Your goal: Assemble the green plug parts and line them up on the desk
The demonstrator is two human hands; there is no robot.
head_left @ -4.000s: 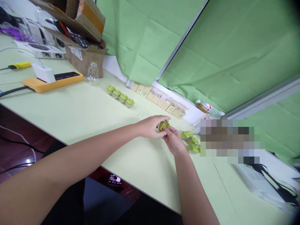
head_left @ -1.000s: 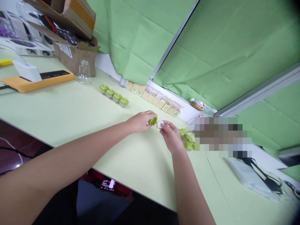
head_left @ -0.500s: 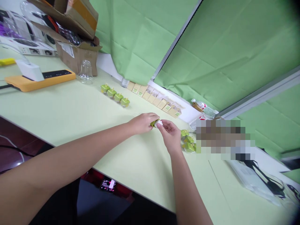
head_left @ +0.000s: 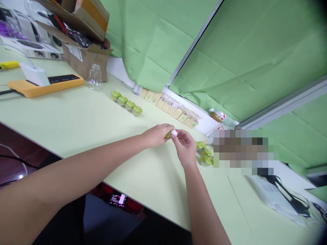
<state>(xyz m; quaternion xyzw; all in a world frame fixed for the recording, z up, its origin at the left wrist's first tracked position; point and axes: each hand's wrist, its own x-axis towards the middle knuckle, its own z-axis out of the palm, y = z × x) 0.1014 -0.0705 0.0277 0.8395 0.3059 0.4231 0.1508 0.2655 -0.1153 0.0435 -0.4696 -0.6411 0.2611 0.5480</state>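
Over the middle of the table, my left hand [head_left: 158, 134] has its fingers closed around a small green lid-like piece [head_left: 168, 135]. A small white rounded piece [head_left: 174, 133] sits against the green one, pinched by the thumb and fingers of my right hand [head_left: 187, 146]. Whether the two pieces are joined is hidden by my fingers. Just right of my right hand stands a cluster of small clear containers with green lids [head_left: 205, 156]. A row of similar green-lidded containers [head_left: 126, 103] stands farther back to the left.
Small beige boxes [head_left: 171, 109] line the table's back edge below the green curtain [head_left: 153, 41]. A clear plastic jar [head_left: 94, 78], an orange power strip [head_left: 46, 85] and a cardboard box [head_left: 85, 61] are at the left. Plastic bags [head_left: 276, 200] lie at the right.
The white piece shows a little more plainly between my hands, turned slightly against the green one. Both hands stay in almost the same place; the view has shifted slightly.
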